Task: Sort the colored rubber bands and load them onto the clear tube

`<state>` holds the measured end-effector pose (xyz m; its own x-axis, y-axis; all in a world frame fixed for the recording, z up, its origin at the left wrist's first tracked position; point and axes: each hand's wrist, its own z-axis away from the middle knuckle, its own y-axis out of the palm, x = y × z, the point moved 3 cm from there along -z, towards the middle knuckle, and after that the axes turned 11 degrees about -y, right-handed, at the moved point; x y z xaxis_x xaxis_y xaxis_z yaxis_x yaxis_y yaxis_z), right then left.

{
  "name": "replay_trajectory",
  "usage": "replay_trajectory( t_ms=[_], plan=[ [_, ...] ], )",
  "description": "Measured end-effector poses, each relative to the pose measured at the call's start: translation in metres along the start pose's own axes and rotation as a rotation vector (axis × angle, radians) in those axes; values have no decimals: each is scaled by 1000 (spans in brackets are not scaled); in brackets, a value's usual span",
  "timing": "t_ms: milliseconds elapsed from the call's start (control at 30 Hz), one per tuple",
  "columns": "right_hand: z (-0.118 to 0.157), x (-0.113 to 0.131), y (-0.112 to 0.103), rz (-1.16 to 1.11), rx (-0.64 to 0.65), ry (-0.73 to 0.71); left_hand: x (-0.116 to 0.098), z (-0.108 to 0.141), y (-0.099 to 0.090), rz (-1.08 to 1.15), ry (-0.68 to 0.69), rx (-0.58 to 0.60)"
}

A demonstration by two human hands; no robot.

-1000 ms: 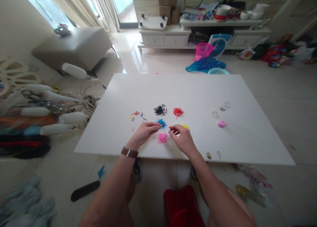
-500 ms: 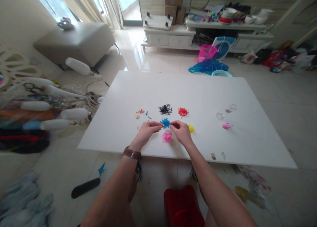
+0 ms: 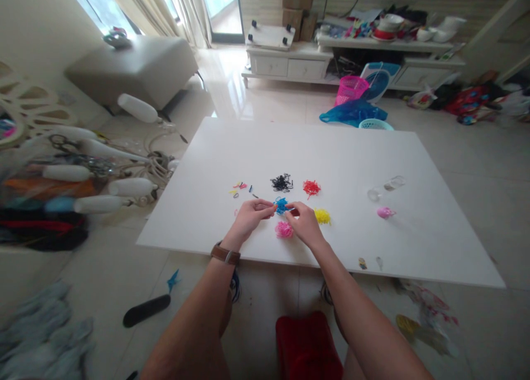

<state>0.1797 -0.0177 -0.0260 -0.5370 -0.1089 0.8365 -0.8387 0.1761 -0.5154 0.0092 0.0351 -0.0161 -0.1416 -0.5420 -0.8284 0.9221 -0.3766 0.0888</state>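
Over a small pile of blue rubber bands [image 3: 281, 205], my left hand [image 3: 250, 215] and my right hand [image 3: 305, 222] face each other with fingertips pinched. A tiny orange spot shows at the left fingertips, too small to name. The right thumb and forefinger are closed at the blue pile's right edge; what they hold is too small to make out. Around the hands lie piles of black bands [image 3: 282, 183], red bands [image 3: 312, 188], yellow bands [image 3: 322, 216] and pink bands [image 3: 284, 229]. Several loose mixed bands [image 3: 239, 186] are scattered left of the black pile.
The white table [image 3: 232, 148] also bears a clear tube [image 3: 395, 183], a pink rounded object [image 3: 386, 212] and two small flat items near its front edge. A red stool [image 3: 308, 344] stands below. White lamp arms [image 3: 132, 187] reach close to the table's left side.
The view has shifted slightly, so the scene sits a little further right. My hands stay over the blue pile with fingertips pinched; the right fingers reach slightly further into its edge.
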Motion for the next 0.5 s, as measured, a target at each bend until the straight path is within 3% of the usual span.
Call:
replay_trajectory(
  t_ms=[200,500],
  plan=[
    [9,20,-12,-269,-37,-13,2,2,13,-39,34,106],
    [13,15,-21,-248,-102,6,2,4,25,-70,15,159]
  ],
)
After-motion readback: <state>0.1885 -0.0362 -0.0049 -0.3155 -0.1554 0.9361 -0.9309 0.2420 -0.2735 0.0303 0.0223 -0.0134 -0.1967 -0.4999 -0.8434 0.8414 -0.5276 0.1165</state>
